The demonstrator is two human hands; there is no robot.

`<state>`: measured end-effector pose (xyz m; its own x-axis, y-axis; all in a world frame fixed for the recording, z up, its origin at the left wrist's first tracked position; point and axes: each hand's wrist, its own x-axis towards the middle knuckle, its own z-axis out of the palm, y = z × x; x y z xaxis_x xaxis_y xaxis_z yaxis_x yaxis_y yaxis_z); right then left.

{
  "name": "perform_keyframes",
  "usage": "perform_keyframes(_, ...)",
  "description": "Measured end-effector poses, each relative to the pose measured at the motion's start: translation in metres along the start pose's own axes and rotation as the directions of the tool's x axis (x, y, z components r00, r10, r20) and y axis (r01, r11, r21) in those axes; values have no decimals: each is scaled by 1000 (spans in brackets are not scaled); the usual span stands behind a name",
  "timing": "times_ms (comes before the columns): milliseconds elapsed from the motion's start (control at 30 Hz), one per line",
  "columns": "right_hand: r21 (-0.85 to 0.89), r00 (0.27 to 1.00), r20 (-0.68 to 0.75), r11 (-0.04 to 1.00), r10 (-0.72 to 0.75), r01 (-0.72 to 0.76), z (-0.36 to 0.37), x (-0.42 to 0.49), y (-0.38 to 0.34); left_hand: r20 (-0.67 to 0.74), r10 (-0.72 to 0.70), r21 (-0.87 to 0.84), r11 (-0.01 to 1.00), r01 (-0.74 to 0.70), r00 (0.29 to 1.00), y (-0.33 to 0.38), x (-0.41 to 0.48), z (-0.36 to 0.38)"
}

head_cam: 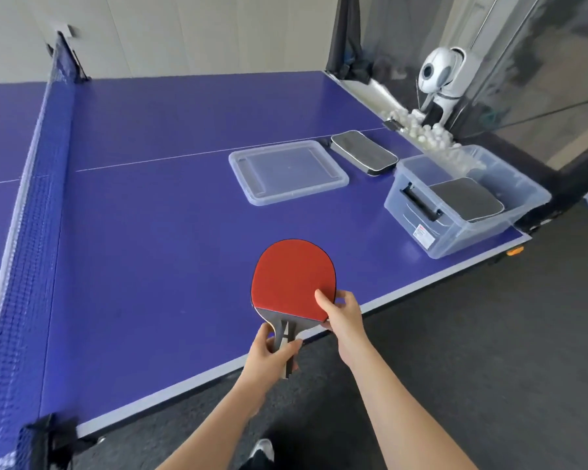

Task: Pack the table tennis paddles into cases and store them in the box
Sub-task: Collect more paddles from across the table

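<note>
Your left hand (274,352) grips the handle of the red paddle (291,276), blade at its 12 o'clock. Your right hand (342,313) pinches the blade's 4 o'clock edge, over the near edge of the table (150,232).

text: none legible | sticker (423,236) on box (472,237): print too small to read

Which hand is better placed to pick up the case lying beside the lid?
Probably the right hand: the case lies on the right side, while the left hand grips the paddle by its handle.
</note>
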<state>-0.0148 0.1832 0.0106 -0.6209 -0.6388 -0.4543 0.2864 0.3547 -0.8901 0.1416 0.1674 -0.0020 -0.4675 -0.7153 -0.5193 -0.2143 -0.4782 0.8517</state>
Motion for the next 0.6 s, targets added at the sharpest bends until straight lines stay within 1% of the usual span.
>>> perform_keyframes(133, -99, 996, 94, 995, 3, 6, 29, 41, -17, -104, -24, -75, 997, 17, 994, 16, 26, -11)
perform_keyframes(267, -158, 973, 228, 987, 47, -11, 70, 74, -20, -241, -31, -119, 993, 2, 970, 23, 47, -33)
perform_keyframes(433, -252, 907, 405, 968, 116, -11, 132, 95, -21, -407, -75, -196, 981, -7, 910, 26, 54, -69)
perform_keyframes(600, -357, 849, 488, 934, 201, -16, 194, 93, -7, -532, -131, -224, 974, 10, 837, 20, 46, -110)
